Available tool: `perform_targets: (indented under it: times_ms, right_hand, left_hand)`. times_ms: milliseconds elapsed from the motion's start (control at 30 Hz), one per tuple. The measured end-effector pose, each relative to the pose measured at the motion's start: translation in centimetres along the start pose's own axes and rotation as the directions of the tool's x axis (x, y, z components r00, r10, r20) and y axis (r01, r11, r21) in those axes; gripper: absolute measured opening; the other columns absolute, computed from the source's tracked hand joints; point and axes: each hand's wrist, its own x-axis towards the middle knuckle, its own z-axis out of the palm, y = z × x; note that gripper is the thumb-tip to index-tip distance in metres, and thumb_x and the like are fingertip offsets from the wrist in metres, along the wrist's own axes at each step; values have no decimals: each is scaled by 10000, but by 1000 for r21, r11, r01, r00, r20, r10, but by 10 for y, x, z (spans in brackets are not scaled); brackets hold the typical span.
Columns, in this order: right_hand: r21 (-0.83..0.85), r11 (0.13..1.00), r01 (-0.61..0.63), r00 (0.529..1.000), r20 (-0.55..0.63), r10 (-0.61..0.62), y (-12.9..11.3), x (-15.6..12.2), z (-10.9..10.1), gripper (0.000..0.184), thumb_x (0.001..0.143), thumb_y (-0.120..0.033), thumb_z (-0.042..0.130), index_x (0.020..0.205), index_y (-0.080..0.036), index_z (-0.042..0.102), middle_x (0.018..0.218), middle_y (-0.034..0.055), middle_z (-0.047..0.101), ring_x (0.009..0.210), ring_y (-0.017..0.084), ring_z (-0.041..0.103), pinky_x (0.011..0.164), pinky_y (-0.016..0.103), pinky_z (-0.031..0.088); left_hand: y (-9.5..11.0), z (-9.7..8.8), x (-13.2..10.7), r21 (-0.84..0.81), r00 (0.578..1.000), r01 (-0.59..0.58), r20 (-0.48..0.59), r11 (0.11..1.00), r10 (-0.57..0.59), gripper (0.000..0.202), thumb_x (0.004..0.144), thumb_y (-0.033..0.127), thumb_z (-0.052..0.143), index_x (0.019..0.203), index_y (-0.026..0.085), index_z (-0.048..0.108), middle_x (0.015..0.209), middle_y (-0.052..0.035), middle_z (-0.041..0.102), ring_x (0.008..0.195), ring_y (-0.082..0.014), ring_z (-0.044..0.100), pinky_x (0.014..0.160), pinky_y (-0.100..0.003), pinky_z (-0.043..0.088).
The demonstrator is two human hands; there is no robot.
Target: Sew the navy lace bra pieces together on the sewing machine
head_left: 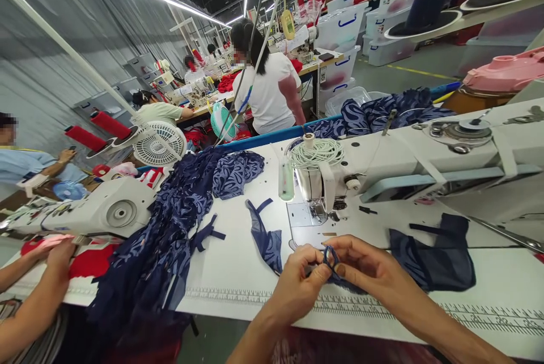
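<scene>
My left hand [302,274] and my right hand [366,262] meet above the table's front edge, in front of the sewing machine [325,188]. Between their fingertips they pinch a small loop of navy fabric strap [330,262]; a darker part of the same cloth hangs below, partly hidden by the fingers. Left of my hands lies a patterned navy fabric piece [267,239] with a short strap end. On the right rests a dark navy sheer panel [442,262] with a narrow strip across it.
A heap of navy patterned pieces [178,199] spills over the table's left side. Printed ruler marks [238,297] run along the front edge. At far left, a co-worker's hands [59,253] work red cloth at another machine [114,211]. Scissors [510,233] lie far right.
</scene>
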Motion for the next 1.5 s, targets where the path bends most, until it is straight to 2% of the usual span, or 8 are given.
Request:
perform_targets:
  times_ms: [233,433,567,733,867,1033,1267,1500]
  right_hand:
    - [-34,999,42,999,-16,-42,0,0,-1,526,770,-611,716,1140,-239,682,821,34,680,789,196,643,702,334,566]
    - [-120,986,113,993,47,-108,-3,4,-6,535,784,-563,705,1228,-268,665,883,40,656,815,201,606,716,345,546]
    - [-144,983,114,993,55,-107,5,5,-4,425,814,-528,682,1159,-281,692,844,18,616,803,190,595,721,326,531]
    - [-60,996,72,975,-207,-83,25,7,15,451,758,-584,721,1049,-242,680,823,24,620,780,196,615,691,310,532]
    - [81,996,24,965,-263,-2,28,10,31,490,721,-605,751,1034,-234,685,796,21,624,785,200,625,723,320,553]
    - [44,999,29,976,-216,-19,23,13,33,477,700,-639,750,927,-223,698,819,32,640,795,208,626,713,312,552]
    - [-308,925,223,926,-230,-300,12,10,28,231,812,-495,673,807,-265,684,836,18,634,725,176,585,705,297,515]
    - [-208,969,135,964,-200,-177,21,17,26,287,768,-522,704,867,-252,695,814,16,631,744,182,592,707,292,521]
  left_hand:
    - [10,-11,10,-25,987,-88,133,996,91,405,887,567,614,779,178,648,855,-52,623,914,-205,547,865,-324,419]
    - [14,-16,15,-84,981,-16,190,996,32,424,799,576,729,737,168,627,867,-51,638,884,-200,569,865,-336,423]
    - [16,-13,4,58,998,-5,-70,998,9,348,775,489,782,863,190,626,953,-57,654,951,-222,569,866,-330,429]
    - [2,14,-19,226,913,-142,-347,964,216,120,950,270,566,972,224,674,991,-63,671,1008,-230,578,914,-350,430]
    - [-10,29,-23,1,870,10,-494,1000,-8,92,889,283,640,908,199,672,947,-51,673,946,-229,603,878,-335,451]
    - [-5,18,-20,-179,871,66,-469,982,-144,199,877,352,644,806,167,641,821,-32,660,844,-200,598,809,-294,446]
    - [-3,13,-21,-55,844,81,-527,995,-98,299,894,456,621,789,176,640,837,-41,645,835,-196,591,783,-284,463]
    - [-7,15,-23,52,846,60,-533,997,-23,314,924,474,585,810,188,651,834,-47,660,800,-190,599,762,-285,487]
